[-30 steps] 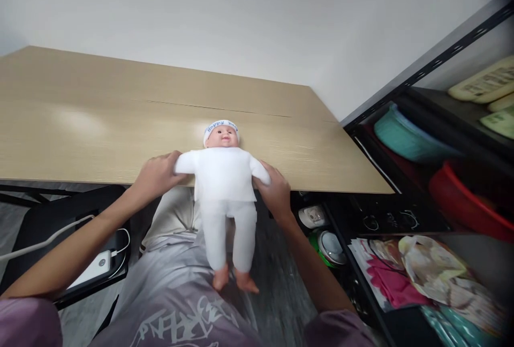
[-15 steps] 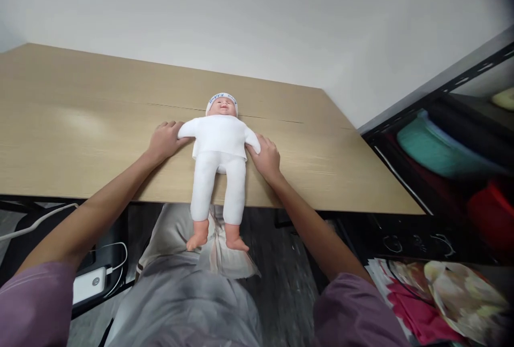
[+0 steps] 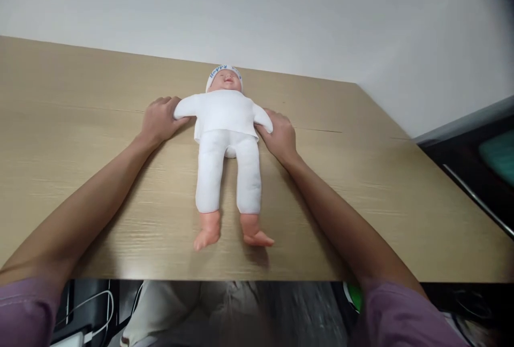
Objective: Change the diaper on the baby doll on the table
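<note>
A baby doll (image 3: 228,114) in a white top and white trousers lies face up on the wooden table (image 3: 100,186), its bare feet toward me. Blue lettering runs round its white cap (image 3: 217,72). My left hand (image 3: 160,118) is closed round the end of the doll's arm on the left. On the other side, my right hand (image 3: 281,131) grips the end of the opposite arm, thumb beneath it. Both forearms reach over the tabletop.
A pale wall (image 3: 257,15) rises behind the table. At the right stands a dark shelf (image 3: 461,159) with something teal in it. Below the front edge are a white cable (image 3: 108,304) and my light trousers (image 3: 168,304).
The doll and both hands have moved farther back over the table. Its feet, which hung past the front edge, are now above the tabletop. My view has shifted closer to the table.
</note>
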`<state>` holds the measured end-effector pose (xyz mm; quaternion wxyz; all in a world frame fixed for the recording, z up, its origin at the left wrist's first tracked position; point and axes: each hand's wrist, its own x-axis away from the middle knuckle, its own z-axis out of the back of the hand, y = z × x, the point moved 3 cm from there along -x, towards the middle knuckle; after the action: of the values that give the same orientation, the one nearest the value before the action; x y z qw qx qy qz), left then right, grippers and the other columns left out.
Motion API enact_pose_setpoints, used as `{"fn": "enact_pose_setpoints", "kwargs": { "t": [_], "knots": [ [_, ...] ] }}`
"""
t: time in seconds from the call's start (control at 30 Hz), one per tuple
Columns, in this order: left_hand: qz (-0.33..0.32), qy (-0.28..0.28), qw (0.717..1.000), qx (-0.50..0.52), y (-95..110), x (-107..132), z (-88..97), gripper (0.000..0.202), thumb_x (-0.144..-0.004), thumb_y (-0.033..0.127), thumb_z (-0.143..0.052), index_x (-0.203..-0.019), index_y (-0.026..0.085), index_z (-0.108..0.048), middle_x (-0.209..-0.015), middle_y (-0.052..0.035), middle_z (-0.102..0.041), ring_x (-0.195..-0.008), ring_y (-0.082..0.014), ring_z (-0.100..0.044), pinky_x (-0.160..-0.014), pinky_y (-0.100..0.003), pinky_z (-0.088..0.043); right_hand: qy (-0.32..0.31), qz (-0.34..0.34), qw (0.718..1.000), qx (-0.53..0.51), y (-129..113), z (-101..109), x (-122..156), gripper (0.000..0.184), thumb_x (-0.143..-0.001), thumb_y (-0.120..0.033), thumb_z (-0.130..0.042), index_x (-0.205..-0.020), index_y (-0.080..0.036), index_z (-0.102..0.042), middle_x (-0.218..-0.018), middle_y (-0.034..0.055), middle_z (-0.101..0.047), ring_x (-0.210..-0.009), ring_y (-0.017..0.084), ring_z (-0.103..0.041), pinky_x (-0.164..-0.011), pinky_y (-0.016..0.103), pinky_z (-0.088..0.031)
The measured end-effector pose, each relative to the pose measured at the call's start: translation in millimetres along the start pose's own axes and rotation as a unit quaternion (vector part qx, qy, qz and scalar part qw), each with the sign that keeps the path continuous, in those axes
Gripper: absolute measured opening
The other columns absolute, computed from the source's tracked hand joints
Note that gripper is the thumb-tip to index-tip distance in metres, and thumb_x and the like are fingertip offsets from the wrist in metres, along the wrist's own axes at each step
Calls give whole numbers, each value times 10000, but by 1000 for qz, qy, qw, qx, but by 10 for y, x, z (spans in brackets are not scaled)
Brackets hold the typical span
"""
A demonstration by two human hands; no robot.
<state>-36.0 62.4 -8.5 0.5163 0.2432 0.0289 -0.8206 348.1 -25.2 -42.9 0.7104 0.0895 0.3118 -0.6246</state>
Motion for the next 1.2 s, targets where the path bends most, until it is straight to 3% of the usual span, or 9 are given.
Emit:
{"fn": "enact_pose_setpoints", "kwargs": {
  "t": [0.13, 0.23, 0.33, 0.57, 0.83, 0.93, 1.0, 1.1, 1.2],
  "knots": [
    [4, 5, 1000, -2, -97, -347, -155, 652, -1046, 768, -589, -1309, 183, -704, -1247, -188, -741, -1215, -396, -627, -1035, -463, -463, 12, -8, 1000, 7, 115, -208, -347, 704, -1161, -726, -402, -1568, -207, -649, -1346, 185, -768, -1200, 383, -662, -1092, 546, -546],
    [-3, 12, 1000, 5, -150, -436, -194, 682, -1049, 780, -589, -1363, 180, -671, -1333, -207, -716, -1309, -417, -589, -1137, -499, -438, 28, -10, 1000, 8, 216, -275, -434, 744, -1144, -746, -421, -1573, -169, -613, -1425, 215, -727, -1269, 402, -628, -1142, 582, -518],
    [-24, 13, 999, 22, -219, -320, -141, 742, -1050, 794, -583, -1460, 176, -623, -1424, -210, -682, -1362, -419, -565, -1210, -536, -408, 29, 3, 999, 17, 334, -231, -317, 743, -1136, -708, -473, -1608, -141, -564, -1482, 236, -695, -1317, 412, -611, -1172, 590, -493],
    [-35, 11, 997, 70, -488, -69, -65, 677, -1067, 679, -611, -1561, 216, -619, -1416, -173, -711, -1286, -395, -609, -1170, -557, -475, 1, -23, 999, 23, 557, -128, -81, 609, -1133, -529, -514, -1616, -168, -606, -1445, 209, -739, -1283, 404, -623, -1149, 571, -481],
    [6, 36, 997, 73, -485, -30, -97, 725, -1025, 603, -672, -1624, 204, -588, -1553, -222, -654, -1439, -474, -534, -1249, -650, -382, -2, -48, 998, 27, 418, -137, -59, 772, -1051, -442, -569, -1727, -81, -473, -1569, 270, -640, -1441, 426, -531, -1226, 600, -466],
    [30, 87, 993, 77, -320, 144, 6, 758, -997, 563, -707, -1629, 174, -553, -1652, -258, -565, -1528, -497, -450, -1272, -661, -351, 16, -69, 997, 29, 197, -50, 116, 830, -1028, -446, -595, -1743, -66, -410, -1653, 291, -558, -1524, 426, -476, -1280, 629, -426],
    [30, 122, 987, 103, -99, 283, 117, 643, -1029, 497, -663, -1570, 161, -574, -1617, -254, -593, -1509, -466, -476, -1282, -649, -346, 22, -69, 997, 22, -40, 48, 250, 801, -1019, -393, -592, -1736, -88, -404, -1673, 276, -542, -1553, 405, -464, -1310, 629, -401],
    [9, 183, 968, 172, 425, 617, 383, 454, -1075, 412, -581, -1463, 176, -602, -1487, -211, -686, -1378, -382, -588, -1257, -600, -400, 43, -58, 997, -10, -534, 339, 503, 728, -1041, -333, -543, -1727, -134, -401, -1704, 241, -534, -1590, 369, -461, -1338, 625, -383],
    [-8, 235, 934, 269, 1050, 1312, 721, 397, -1101, 415, -577, -1454, 232, -579, -1453, -166, -706, -1292, -322, -648, -1121, -526, -521, 112, -35, 989, -86, -1077, 827, 1018, 616, -1105, -364, -499, -1697, -204, -440, -1650, 212, -596, -1547, 359, -535, -1309, 641, -434]
  ]
}}
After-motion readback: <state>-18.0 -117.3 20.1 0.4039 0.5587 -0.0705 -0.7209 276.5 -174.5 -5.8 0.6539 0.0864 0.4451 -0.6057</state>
